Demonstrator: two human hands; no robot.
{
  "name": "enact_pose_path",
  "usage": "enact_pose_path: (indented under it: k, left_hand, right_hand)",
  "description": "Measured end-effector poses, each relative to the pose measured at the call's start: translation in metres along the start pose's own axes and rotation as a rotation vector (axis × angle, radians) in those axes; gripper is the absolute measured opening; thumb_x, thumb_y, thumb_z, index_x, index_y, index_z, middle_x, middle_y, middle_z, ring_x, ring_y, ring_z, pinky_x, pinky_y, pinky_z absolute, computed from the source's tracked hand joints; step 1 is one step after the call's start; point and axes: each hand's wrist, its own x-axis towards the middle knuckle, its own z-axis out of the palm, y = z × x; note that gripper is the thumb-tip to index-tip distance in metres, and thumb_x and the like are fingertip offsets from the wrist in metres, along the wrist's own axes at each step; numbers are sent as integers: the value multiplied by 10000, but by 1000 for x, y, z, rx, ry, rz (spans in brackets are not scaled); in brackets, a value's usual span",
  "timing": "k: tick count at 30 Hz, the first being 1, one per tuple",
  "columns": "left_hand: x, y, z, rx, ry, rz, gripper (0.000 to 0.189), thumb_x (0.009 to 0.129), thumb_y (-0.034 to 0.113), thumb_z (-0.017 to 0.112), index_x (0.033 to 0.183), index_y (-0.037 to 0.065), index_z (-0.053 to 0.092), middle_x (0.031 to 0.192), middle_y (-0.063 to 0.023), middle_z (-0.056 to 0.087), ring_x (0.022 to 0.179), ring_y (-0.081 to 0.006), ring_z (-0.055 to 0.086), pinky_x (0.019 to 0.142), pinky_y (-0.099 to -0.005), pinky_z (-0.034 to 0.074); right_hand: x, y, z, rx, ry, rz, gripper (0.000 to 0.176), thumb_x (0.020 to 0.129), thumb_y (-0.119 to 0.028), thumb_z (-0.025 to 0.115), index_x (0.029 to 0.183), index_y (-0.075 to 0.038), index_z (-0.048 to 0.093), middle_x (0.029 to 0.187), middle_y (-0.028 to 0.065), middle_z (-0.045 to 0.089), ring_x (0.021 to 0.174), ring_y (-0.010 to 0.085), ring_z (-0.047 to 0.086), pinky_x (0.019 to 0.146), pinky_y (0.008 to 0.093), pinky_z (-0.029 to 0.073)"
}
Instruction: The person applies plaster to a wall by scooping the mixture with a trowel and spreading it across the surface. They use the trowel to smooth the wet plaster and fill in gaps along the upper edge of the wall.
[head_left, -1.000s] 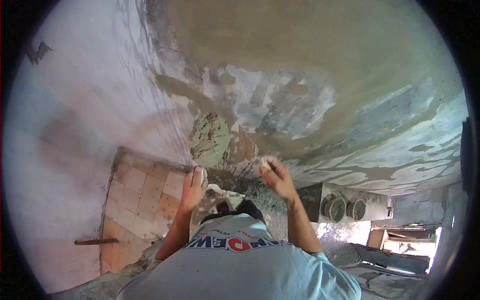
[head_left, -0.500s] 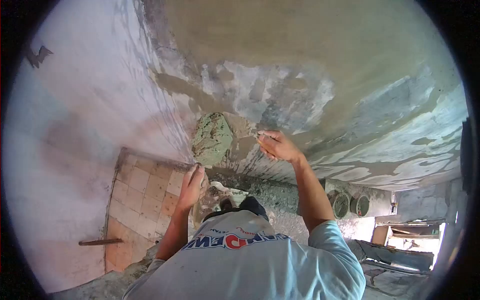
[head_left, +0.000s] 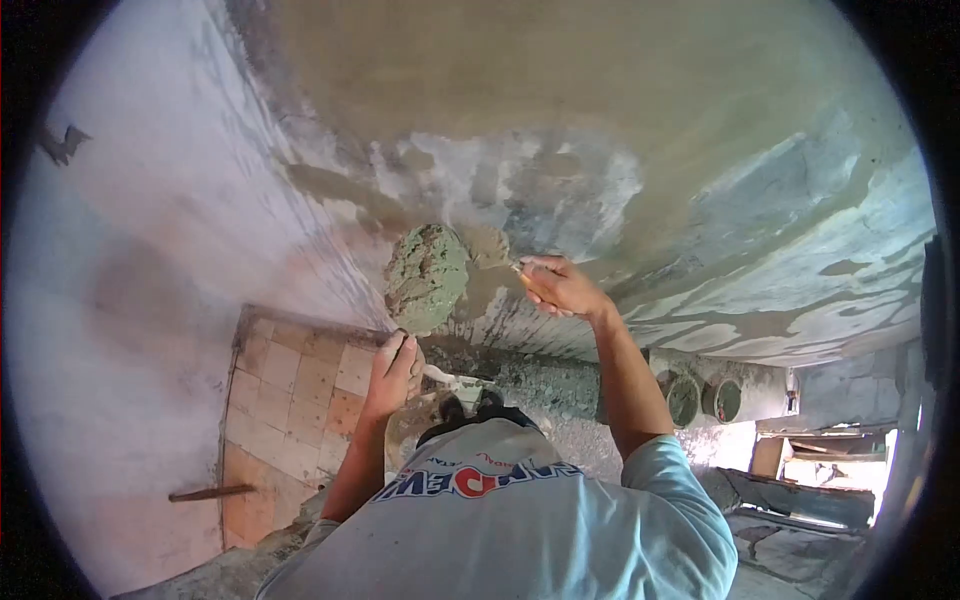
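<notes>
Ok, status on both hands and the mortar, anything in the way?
Left hand closed on handle by mortar heap. Right hand gripping trowel beside heap. No obstruction visible between trowel and heap.

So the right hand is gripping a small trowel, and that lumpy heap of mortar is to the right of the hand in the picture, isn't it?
Not quite: the heap of mortar is to the left of the right hand, as the head view shows. That hand is indeed gripping a small trowel.
</notes>
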Motion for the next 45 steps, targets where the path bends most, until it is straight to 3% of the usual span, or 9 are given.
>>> enact_pose_path:
  k: [10,18,26,34,36,38,39,42,45]
  left_hand:
    - [19,-13,50,-37,94,-3,204,1107,243,471,936,138,433,686,39,434,467,-39,370,401,-231,311]
    - [33,-38,99,-83,234,104,126,1103,249,475,1064,132,503,671,55,415,460,-33,343,393,-232,265]
    - [20,-26,102,-118,199,46,145,1107,257,470,1040,131,500,666,49,400,458,-48,341,392,-238,267]
    - [21,-35,75,-225,133,-44,166,1105,310,497,1013,173,472,614,34,402,420,-98,383,378,-267,304]
    - [28,-33,59,-238,-2,-21,174,1101,313,492,988,186,456,579,25,414,406,-111,389,356,-284,296]
    - [18,-12,68,-199,86,1,84,1034,139,491,960,143,449,611,-3,384,410,-129,368,352,-301,293]
    - [19,-21,50,-329,91,-140,534,1092,310,530,1555,76,405,730,-38,481,533,-135,408,501,-333,375]
    - [32,-39,29,-419,74,-103,564,1098,337,527,1580,94,366,713,-11,475,495,-91,371,464,-284,337]
    - [20,-7,32,-436,200,-171,585,1080,368,532,1576,110,361,736,-3,494,508,-118,384,476,-293,343]
  right_hand:
    - [-38,32,16,75,9,91,264,1101,-340,503,1129,-114,637,716,-5,588,505,72,492,407,253,402]
    - [-54,64,98,729,76,-40,282,1117,-291,460,1241,-74,591,745,38,590,492,119,506,403,263,392]
    - [-62,62,90,965,-166,-27,454,1120,-356,397,1491,-123,514,767,41,565,475,112,442,413,264,378]
    - [-60,39,78,928,-135,-49,541,1041,-317,344,1474,-40,513,779,69,599,502,171,502,410,309,406]
    - [-74,-8,65,862,-145,-371,532,1040,-355,441,1467,-44,500,783,97,574,503,187,495,425,318,429]
    - [-91,-55,45,920,-77,-553,529,1043,-351,482,1486,-62,470,820,94,570,507,185,498,442,325,461]
    - [-106,-82,35,877,3,-656,515,1049,-326,480,1489,-59,460,824,85,577,532,166,512,431,305,444]
    - [-143,-162,-13,786,117,-962,513,1043,-289,524,1492,-53,443,825,80,582,558,136,528,406,283,431]
    - [-180,-241,-58,308,592,-1150,454,1059,-252,494,1470,-61,492,828,64,613,571,112,537,427,255,415]
